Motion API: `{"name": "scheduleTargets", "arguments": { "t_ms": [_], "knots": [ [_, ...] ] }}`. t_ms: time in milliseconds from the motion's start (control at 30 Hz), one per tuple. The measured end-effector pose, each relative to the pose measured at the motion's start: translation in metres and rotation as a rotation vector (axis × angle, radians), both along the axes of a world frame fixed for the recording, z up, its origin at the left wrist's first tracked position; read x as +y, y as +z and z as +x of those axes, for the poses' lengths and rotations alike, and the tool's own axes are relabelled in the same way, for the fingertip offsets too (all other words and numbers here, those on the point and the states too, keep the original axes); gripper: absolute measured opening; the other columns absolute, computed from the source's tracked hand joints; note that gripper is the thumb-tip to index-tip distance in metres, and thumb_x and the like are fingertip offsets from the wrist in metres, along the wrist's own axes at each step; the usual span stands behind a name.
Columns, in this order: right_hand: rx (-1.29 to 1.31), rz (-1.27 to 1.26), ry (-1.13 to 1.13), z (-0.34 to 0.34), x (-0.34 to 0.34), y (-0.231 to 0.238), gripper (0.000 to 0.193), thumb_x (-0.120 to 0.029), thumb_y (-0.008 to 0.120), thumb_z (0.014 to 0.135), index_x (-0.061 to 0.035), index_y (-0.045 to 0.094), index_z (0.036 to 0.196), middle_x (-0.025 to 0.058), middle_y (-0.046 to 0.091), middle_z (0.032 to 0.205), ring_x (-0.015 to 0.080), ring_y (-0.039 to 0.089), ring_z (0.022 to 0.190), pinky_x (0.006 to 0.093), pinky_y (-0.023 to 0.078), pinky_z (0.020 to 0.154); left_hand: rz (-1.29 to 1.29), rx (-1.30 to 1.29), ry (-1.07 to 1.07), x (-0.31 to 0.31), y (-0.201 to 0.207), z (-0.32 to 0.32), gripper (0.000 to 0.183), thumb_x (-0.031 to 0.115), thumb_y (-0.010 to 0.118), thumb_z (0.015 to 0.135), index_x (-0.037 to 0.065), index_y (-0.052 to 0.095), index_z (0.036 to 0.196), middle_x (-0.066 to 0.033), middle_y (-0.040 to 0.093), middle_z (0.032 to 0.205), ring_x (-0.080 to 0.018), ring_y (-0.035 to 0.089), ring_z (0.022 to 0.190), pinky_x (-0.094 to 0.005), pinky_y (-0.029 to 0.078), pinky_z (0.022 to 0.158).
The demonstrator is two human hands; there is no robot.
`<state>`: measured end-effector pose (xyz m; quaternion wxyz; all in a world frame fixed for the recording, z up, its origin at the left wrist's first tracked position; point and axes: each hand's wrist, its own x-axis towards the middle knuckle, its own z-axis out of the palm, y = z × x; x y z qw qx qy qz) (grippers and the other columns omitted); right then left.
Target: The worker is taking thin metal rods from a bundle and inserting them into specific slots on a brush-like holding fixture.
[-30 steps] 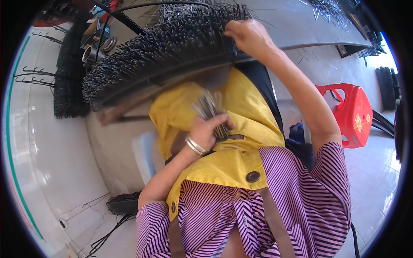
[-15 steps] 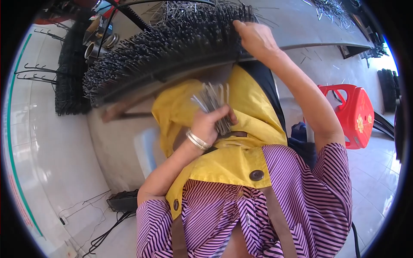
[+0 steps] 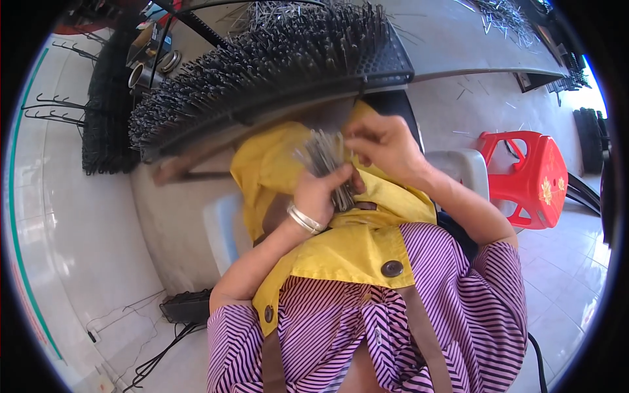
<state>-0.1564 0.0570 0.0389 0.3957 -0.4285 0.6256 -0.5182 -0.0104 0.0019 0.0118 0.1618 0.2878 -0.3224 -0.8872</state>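
Observation:
My left hand (image 3: 318,196) is closed round a bundle of thin silvery metal wire pieces (image 3: 322,154), held upright over my yellow apron; some seem bent at the top. My right hand (image 3: 388,147) is at the upper right side of this bundle, its thumb and fingers pinched at the end of one wire piece, slightly blurred. Beyond both hands stands a long black rack (image 3: 386,65), densely filled with upright dark metal wire pieces (image 3: 262,65). At its right end a strip of the perforated top shows bare.
A red plastic stool (image 3: 547,173) stands at the right, beside a pale plastic seat edge (image 3: 465,167). Loose wire pieces (image 3: 508,23) lie on the grey table (image 3: 452,49) at the far right. Dark hooked racks (image 3: 108,111) hang by the left wall. Cables (image 3: 164,354) lie on the floor.
My right hand has come back from the rack's right end, down and towards me, to the bundle. My left hand still holds the bundle in nearly the same place.

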Motion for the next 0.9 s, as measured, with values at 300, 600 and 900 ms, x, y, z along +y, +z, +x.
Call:
{"name": "scheduleTargets", "arguments": {
  "t_ms": [300, 600, 900],
  "knots": [
    [0.005, -0.271, -0.394, -0.047, -0.009, 0.021, 0.007, 0.0, 0.055, 0.075, 0.0037, 0.058, 0.08, 0.0047, 0.058, 0.066, 0.0069, 0.051, 0.052, 0.0191, 0.041, 0.047, 0.083, -0.11, 0.206, -0.003, -0.007, 0.003, 0.015, 0.014, 0.051, 0.08, -0.001, 0.05, 0.082, -0.0103, 0.054, 0.068, -0.0209, 0.056, 0.063, -0.0302, 0.046, 0.059],
    [0.585, -0.598, -0.555, -0.077, -0.048, 0.025, 0.011, 0.0, 0.056, 0.074, 0.0003, 0.06, 0.085, 0.0041, 0.058, 0.066, 0.0062, 0.052, 0.055, 0.0178, 0.041, 0.051, 0.079, -0.007, 0.076, 0.001, -0.004, 0.003, 0.011, 0.01, 0.051, 0.079, 0.0, 0.051, 0.083, -0.0099, 0.055, 0.069, -0.0209, 0.056, 0.064, -0.0325, 0.047, 0.062],
    [0.662, -0.664, -0.17, -0.084, -0.063, 0.038, 0.01, -0.002, 0.057, 0.074, -0.0009, 0.06, 0.083, 0.0042, 0.058, 0.064, 0.0091, 0.054, 0.054, 0.0194, 0.043, 0.052, 0.042, -0.024, 0.048, 0.002, -0.007, 0.003, 0.015, 0.005, 0.053, 0.076, -0.001, 0.05, 0.089, -0.0101, 0.055, 0.069, -0.0206, 0.055, 0.063, -0.0318, 0.049, 0.06]
  ]
}}
